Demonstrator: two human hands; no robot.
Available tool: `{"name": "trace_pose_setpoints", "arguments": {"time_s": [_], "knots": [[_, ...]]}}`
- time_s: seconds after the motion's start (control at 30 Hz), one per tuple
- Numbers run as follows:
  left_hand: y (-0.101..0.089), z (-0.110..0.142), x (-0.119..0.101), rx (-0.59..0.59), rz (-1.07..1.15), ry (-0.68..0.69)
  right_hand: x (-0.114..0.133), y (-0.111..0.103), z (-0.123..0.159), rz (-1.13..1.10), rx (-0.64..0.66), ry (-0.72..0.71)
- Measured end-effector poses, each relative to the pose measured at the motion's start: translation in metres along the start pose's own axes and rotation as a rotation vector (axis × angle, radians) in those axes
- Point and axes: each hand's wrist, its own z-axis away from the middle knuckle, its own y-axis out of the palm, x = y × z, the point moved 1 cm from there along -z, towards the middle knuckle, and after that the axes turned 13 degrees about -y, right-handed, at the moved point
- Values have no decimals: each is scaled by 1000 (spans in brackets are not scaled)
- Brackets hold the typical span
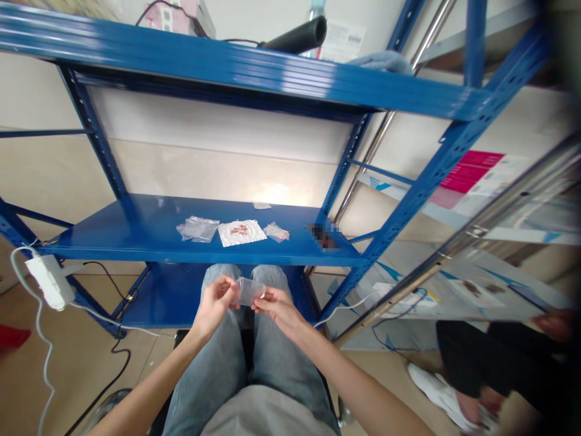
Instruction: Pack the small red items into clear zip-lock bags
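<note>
Above my knees I hold a small clear plastic bag (249, 292) between both hands. My left hand (221, 300) pinches its left edge, and my right hand (275, 306) grips its right side. On the blue shelf (149, 227) in front of me lies a white sheet (242, 240) with a small heap of reddish and golden pieces (239, 230) on it, too small to name. Several flat clear bags (198, 229) are piled to its left. To its right rests a small clear bag (276, 232) with something pinkish inside.
Another small clear bag (262, 206) lies at the shelf's back edge. A blurred-out dark item (324, 236) is at its right end. A white power strip (49, 281) with cables hangs at the left. Another person's legs (481, 363) are at the right.
</note>
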Motion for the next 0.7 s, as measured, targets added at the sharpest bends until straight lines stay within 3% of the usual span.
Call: {"name": "trace_pose_setpoints", "arguments": {"time_s": [0.2, 0.4, 0.47, 0.57, 0.63, 0.7], "knots": [[-1, 0, -1, -25, -34, 40, 10, -8, -8, 31, -33, -64], [1, -7, 14, -2, -174, 19, 37, -42, -46, 212, -165, -267], [4, -6, 18, 18, -348, 53, 49, -53, -73, 283, -204, -336], [9, 0, 22, 38, -835, 242, 73, -57, -125, 482, -164, -405], [12, 4, 25, 84, -1149, 401, 89, -54, -163, 744, -109, -367], [16, 6, 29, 154, -1333, 504, 103, -49, -198, 828, -76, -337]]}}
